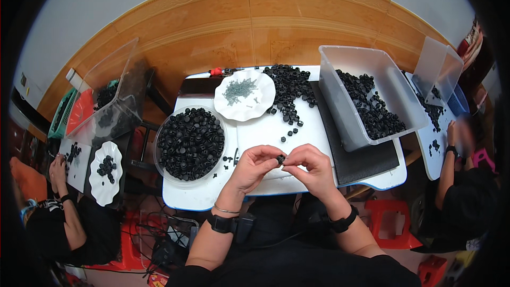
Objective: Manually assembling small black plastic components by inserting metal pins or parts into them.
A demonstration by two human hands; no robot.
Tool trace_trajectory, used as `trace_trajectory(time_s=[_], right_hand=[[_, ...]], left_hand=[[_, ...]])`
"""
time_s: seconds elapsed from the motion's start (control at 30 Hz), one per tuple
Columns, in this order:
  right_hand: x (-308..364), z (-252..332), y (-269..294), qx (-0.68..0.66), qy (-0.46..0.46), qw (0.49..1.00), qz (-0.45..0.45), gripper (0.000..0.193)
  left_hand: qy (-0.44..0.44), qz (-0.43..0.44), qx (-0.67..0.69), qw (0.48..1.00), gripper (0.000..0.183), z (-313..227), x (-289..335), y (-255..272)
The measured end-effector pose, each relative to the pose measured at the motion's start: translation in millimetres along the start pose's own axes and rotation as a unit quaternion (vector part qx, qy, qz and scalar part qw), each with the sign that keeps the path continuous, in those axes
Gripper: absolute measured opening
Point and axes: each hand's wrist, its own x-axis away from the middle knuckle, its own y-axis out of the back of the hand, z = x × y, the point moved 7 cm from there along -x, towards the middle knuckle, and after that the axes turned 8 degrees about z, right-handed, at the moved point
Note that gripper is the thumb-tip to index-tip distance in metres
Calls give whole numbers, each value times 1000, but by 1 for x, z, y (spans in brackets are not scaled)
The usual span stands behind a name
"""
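Above the near part of the white table, a small black plastic part (280, 158) is pinched between my two hands. My left hand (254, 169) grips it with thumb and forefinger. The fingertips of my right hand (310, 167) close on its other side and partly hide it. To the left stands a round clear tub (225, 154) full of black round caps. A few small black pieces (227, 159) lie between that tub and my left hand. Beyond my hands spreads a loose pile of black caps (289, 87), next to a white wavy-rimmed plate (220, 107) holding small grey-green pieces.
A large translucent bin (345, 119) with more black parts sits on a dark mat (372, 167) at right. Red-handled pliers (216, 72) lie at the back edge. Co-workers' hands (57, 170) are busy at the left table; another person (457, 175) sits at the right.
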Motion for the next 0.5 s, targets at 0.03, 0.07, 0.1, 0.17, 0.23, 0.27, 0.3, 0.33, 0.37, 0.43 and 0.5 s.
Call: trace_trajectory(time_s=[0.03, 0.07, 0.1, 0.17, 0.23, 0.27, 0.3, 0.33, 0.37, 0.43, 0.5], right_hand=[[-1, 2, -1, 15, 1, 1000, 17, 13], [-1, 3, -3, 29, 2, 999, 35, 15], [-1, 3, -3, 29, 2, 999, 34, 15], [-1, 1, -3, 29, -11, 999, 20, 16], [-1, -2, -4, -10, -38, 999, 6, 18], [0, -6, -3, -49, -65, 997, -8, 19], [-1, -5, -2, -50, -65, 997, -9, 19], [-3, 1, -2, 5, -43, 999, 12, 22], [-5, 6, -3, 59, -21, 997, 33, 25], [-6, 8, -3, 79, -22, 995, 59, 26], [-7, 8, -6, 98, -23, 991, 87, 28]], left_hand=[[1, 0, 0, 1000, 19, 0, 0, 0], [6, 0, -4, 1000, 19, 0, 1, 0], [10, 1, -8, 1000, 19, 0, 1, 0], [9, 3, -1, 1000, 18, 1, 2, 2], [9, 6, 7, 1000, 18, 2, 3, 3], [20, 6, 8, 1000, 21, 3, 3, 3], [31, 6, 8, 999, 24, 4, 4, 4], [32, 5, 8, 999, 24, 5, 4, 5], [39, 3, 8, 999, 31, 5, 4, 7], [49, 1, 9, 999, 38, 4, 3, 7], [80, 15, 1, 997, 55, 3, 2, 3]])
